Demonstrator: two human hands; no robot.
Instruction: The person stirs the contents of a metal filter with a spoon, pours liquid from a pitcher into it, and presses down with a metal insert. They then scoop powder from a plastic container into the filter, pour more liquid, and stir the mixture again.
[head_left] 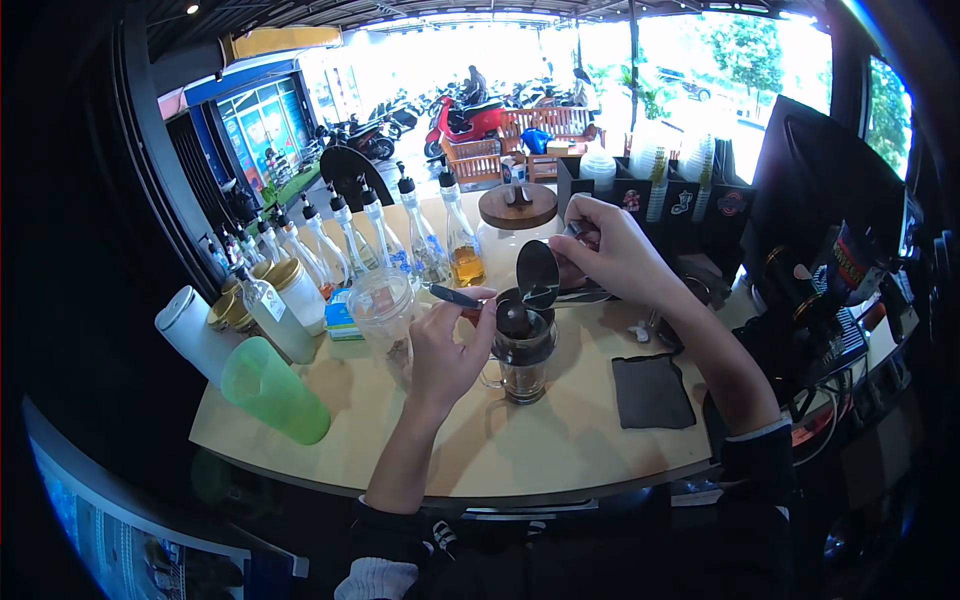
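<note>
Near the middle of the counter, a clear glass mug (523, 382) stands with a dark-rimmed dripper (535, 346) on top. My left hand (447, 343) is closed on a dark-handled spoon (455, 296), whose dark round bowl end is over the dripper. Raised just above it, my right hand (612, 248) is closed round something by a dark metal cup (538, 271), tilted with its opening toward me. Its fingers are partly hidden behind the cup. An open clear plastic jar (383, 300) stands left of the mug, beside my left hand.
A green pitcher (273, 388), white canisters and several pump bottles (430, 245) line the left and back. Behind my right hand is a wooden-lidded jar (518, 207). A dark cloth (653, 392) lies at the right; cup holders and a monitor stand farther back.
</note>
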